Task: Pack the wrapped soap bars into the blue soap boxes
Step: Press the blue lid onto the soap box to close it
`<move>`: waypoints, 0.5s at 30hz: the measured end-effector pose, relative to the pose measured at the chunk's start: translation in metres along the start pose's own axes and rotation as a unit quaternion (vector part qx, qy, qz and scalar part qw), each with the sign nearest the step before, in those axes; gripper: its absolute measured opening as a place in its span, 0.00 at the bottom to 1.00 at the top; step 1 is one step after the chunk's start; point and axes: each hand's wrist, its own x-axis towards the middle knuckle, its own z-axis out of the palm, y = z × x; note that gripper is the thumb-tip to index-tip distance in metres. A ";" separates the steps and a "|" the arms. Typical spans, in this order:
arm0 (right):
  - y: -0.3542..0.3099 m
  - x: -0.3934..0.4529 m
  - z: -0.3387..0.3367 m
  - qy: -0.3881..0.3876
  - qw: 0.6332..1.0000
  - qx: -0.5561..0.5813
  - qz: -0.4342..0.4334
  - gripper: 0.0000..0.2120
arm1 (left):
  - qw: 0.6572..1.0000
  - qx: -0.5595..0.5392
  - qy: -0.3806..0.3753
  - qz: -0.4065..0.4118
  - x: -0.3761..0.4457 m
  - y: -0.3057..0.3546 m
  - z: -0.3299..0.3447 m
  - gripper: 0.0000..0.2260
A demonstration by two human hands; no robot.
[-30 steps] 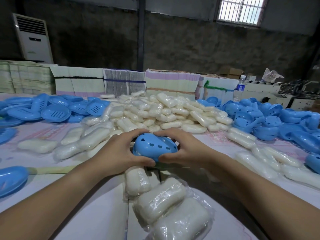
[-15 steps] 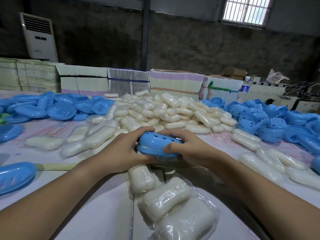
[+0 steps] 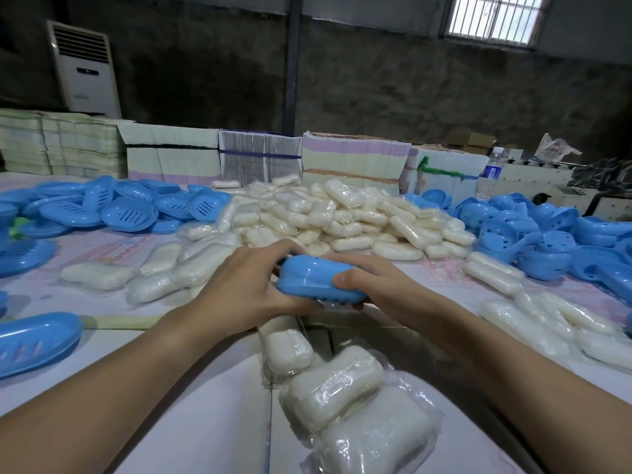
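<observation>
Both hands hold one closed blue soap box [image 3: 316,277] just above the table's middle. My left hand [image 3: 249,290] grips its left end, fingers over the top and thumb beneath. My right hand [image 3: 371,283] clasps the right end, thumb pressed on the lid's front. What is inside the box is hidden. A big heap of wrapped soap bars [image 3: 342,217] lies behind it. Three wrapped bars [image 3: 337,384] lie close to me under my wrists.
Blue slotted box halves [image 3: 130,212] are piled at the back left, one [image 3: 34,340] lies at the near left. Blue perforated lids [image 3: 533,234] are heaped at the right. More wrapped bars [image 3: 547,313] line the right side. Stacks of flat cartons [image 3: 355,159] stand behind.
The blue box has tipped from lid-facing-me to nearly level, its two halves brought together. Both hands have closed in on its ends and lowered a little.
</observation>
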 end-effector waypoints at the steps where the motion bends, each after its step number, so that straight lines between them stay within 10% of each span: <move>1: -0.001 0.000 0.000 0.016 1.000 0.014 0.001 0.16 | 0.999 -0.046 0.004 -0.024 0.000 0.002 0.002 0.29; 5: -0.003 0.004 0.001 0.080 0.996 0.037 -0.004 0.16 | 0.978 -0.184 0.044 -0.088 0.001 0.011 0.007 0.28; 10: -0.003 0.006 0.004 0.136 0.990 0.029 -0.025 0.19 | 0.846 -0.498 0.066 -0.179 0.004 0.025 0.012 0.39; 15: -0.004 0.006 0.007 0.115 0.993 -0.010 -0.021 0.14 | 0.768 -0.603 0.044 -0.213 0.003 0.027 0.012 0.27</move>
